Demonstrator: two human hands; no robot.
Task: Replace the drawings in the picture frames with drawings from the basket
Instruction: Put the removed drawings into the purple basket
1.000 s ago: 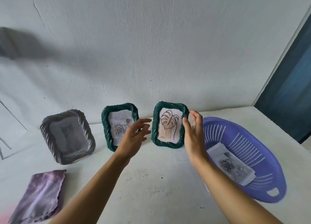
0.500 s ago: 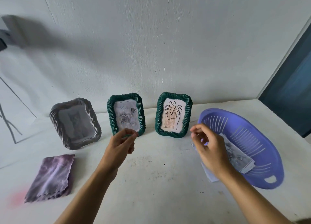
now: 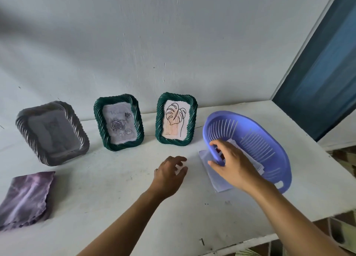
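While the right hand [image 3: 233,163] grips the near left rim of the purple basket [image 3: 240,115], fingers curled over the edge, the left hand [image 3: 169,176] hangs open just above the white table [image 3: 115,198] and holds nothing. The basket sits to the right of the left hand. Its left side tips up, and its long way runs from far left to near right. Drawings [image 3: 256,164] lie inside it.
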